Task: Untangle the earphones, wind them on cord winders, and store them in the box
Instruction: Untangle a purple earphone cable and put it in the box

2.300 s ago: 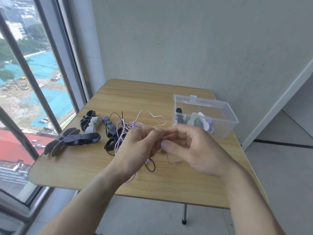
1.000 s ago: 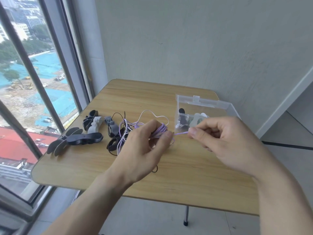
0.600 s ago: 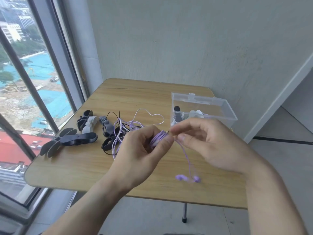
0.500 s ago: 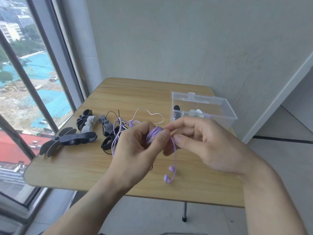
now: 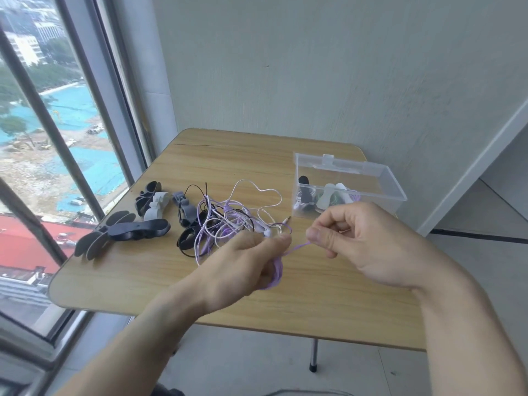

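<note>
Gripping a purple coil [image 5: 275,274] of earphone cord, the left hand [image 5: 245,264] keeps its fingers curled round the bundle above the counter [image 5: 328,304]. The right hand [image 5: 363,241] pinches the cord's free strand [image 5: 297,248], drawn taut between the two. Just beyond the left hand lies a tangle [image 5: 231,221] of white, purple and black earphones. Left of it sit several winders [image 5: 137,230], black, grey and white. A clear box [image 5: 380,178] stands at the counter's far right, holding wound sets.
</note>
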Action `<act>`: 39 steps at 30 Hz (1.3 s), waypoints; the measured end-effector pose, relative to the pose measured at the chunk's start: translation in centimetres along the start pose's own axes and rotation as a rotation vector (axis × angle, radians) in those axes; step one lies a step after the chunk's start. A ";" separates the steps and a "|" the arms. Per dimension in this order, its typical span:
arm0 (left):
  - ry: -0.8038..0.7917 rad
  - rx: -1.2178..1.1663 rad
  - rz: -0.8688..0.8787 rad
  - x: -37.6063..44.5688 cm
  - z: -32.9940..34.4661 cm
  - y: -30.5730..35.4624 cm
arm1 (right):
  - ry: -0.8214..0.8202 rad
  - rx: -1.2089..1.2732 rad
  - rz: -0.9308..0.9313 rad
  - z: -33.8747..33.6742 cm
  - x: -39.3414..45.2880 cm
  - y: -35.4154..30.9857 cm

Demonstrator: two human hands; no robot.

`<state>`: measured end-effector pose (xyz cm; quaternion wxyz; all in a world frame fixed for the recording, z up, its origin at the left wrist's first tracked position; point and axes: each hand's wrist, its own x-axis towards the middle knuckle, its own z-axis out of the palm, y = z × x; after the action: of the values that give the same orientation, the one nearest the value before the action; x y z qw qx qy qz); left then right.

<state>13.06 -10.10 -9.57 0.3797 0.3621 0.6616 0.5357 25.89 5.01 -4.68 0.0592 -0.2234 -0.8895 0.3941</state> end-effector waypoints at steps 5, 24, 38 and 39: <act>0.016 -0.538 -0.088 0.1 0.1 0.7 | -0.063 0.089 0.043 0.8 0.6 0.4; 0.264 0.446 0.271 0.3 0.4 -1.2 | -0.118 -0.113 -0.146 3.0 1.0 -0.8; 0.215 0.032 -0.007 0.5 0.3 -0.3 | 0.003 0.228 -0.219 3.9 2.1 0.0; 0.248 -0.066 -0.030 0.5 0.2 -0.1 | 0.004 0.236 -0.240 4.1 2.2 -0.1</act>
<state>12.97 -9.56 -9.73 0.3147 0.2705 0.6906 0.5923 22.68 3.16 -7.53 0.1334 -0.1079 -0.8571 0.4857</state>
